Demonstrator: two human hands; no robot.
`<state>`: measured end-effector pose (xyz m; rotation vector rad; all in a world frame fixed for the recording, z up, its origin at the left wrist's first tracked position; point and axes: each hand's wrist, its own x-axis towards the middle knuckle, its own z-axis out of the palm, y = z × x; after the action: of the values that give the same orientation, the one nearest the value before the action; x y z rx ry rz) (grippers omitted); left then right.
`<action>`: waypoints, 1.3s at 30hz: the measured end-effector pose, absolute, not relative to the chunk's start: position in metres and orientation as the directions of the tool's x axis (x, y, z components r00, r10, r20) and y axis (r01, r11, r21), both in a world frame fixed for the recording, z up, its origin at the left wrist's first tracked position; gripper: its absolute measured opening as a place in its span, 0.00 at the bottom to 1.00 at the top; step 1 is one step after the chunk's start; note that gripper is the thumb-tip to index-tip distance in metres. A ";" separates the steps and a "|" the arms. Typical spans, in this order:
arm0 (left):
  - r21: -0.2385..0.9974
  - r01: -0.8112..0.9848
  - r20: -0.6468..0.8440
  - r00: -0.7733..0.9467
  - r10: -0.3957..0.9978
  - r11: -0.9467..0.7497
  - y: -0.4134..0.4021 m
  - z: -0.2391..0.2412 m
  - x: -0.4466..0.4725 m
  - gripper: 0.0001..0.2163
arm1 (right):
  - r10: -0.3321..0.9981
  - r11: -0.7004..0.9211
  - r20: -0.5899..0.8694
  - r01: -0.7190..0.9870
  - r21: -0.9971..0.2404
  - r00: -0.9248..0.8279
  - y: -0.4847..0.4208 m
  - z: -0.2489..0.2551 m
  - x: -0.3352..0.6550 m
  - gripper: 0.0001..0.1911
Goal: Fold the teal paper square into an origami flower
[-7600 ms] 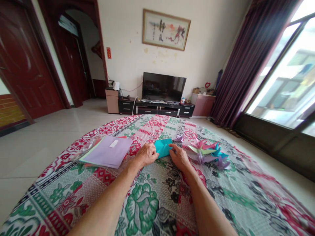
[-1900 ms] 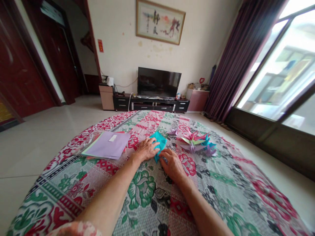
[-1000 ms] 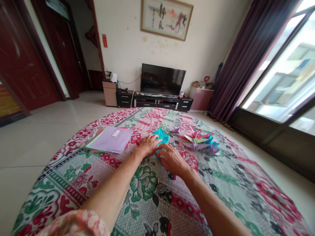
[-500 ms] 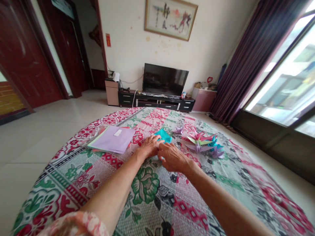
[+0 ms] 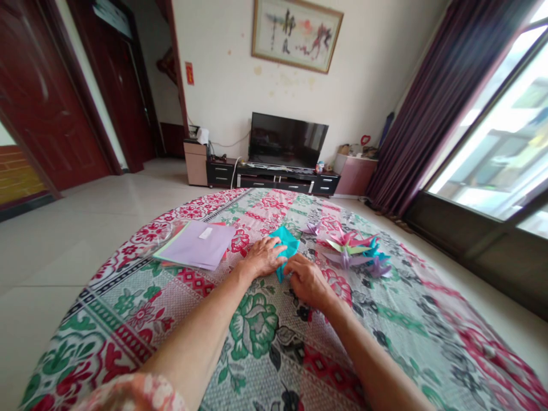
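Half a second before, your two hands met over the teal paper and hid most of it; at this moment they had drawn a little apart and more of the sheet showed. Your left hand (image 5: 265, 258) lay flat, fingers spread, pressing the left edge of the folded teal paper (image 5: 286, 249) onto the desk (image 5: 252, 337), not clenched around it. Your right hand (image 5: 309, 279) rested at the near right corner of that paper, fingertips curled down on it; whether they pinched a flap or only pressed, the view did not show. The paper was thin and matte, creased into an angular, roughly kite-like shape, lying near the middle of the desk between your hands.

The desk was round, covered in a woven floral cloth. To the left lay a flat stack of lilac sheets (image 5: 199, 244) with a small white slip on top. To the right sat a cluster of folded paper cranes (image 5: 355, 251), pointed wings overlapping, hard to count.
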<state>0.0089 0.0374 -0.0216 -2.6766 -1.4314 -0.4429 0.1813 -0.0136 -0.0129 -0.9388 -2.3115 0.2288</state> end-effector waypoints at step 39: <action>0.037 0.829 0.322 0.519 0.792 -0.558 0.039 -0.025 0.011 0.17 | 0.652 0.752 0.470 0.586 -0.303 -0.595 -0.037 -0.016 0.186 0.23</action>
<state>0.0107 0.0389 -0.0249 -2.6304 -1.4107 -0.4625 0.1865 -0.0368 -0.0158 -0.9283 -2.3816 0.1560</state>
